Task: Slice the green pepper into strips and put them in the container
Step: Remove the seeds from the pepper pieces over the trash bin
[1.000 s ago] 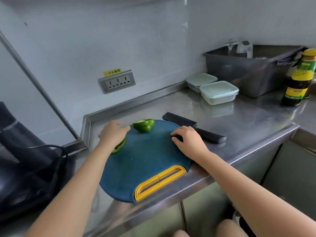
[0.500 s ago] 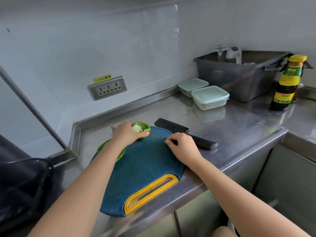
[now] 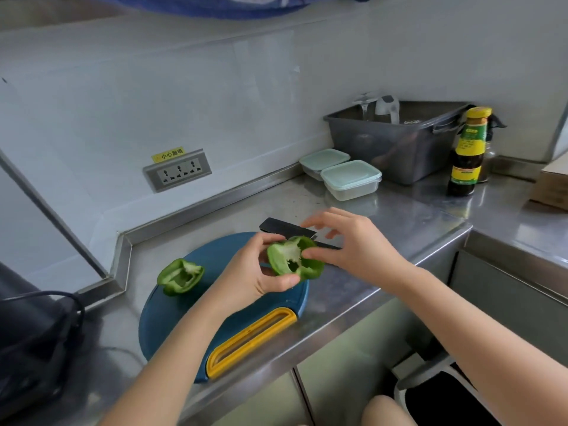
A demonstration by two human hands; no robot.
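Note:
My left hand (image 3: 261, 272) holds one green pepper half (image 3: 295, 261) above the blue cutting board (image 3: 196, 315), its cut face with white core turned up. My right hand (image 3: 353, 241) reaches over it, the thumb pressing into the pepper's core while the other fingers spread out. The other pepper half (image 3: 180, 276) lies cut side up on the board's far left. A black knife (image 3: 285, 230) rests on the counter behind the board, partly hidden by my hands. Two lidded clear containers (image 3: 350, 179) stand further back.
A grey plastic tub (image 3: 396, 142) and a dark sauce bottle (image 3: 467, 152) stand at the back right. A wall socket (image 3: 177, 170) is set above the counter. A black bag with cable (image 3: 33, 342) sits at left. A bin (image 3: 436, 392) stands on the floor below the counter edge.
My left hand picked the pepper half up off the board and brought it toward the middle. My right hand left the board by the knife and rose to the pepper.

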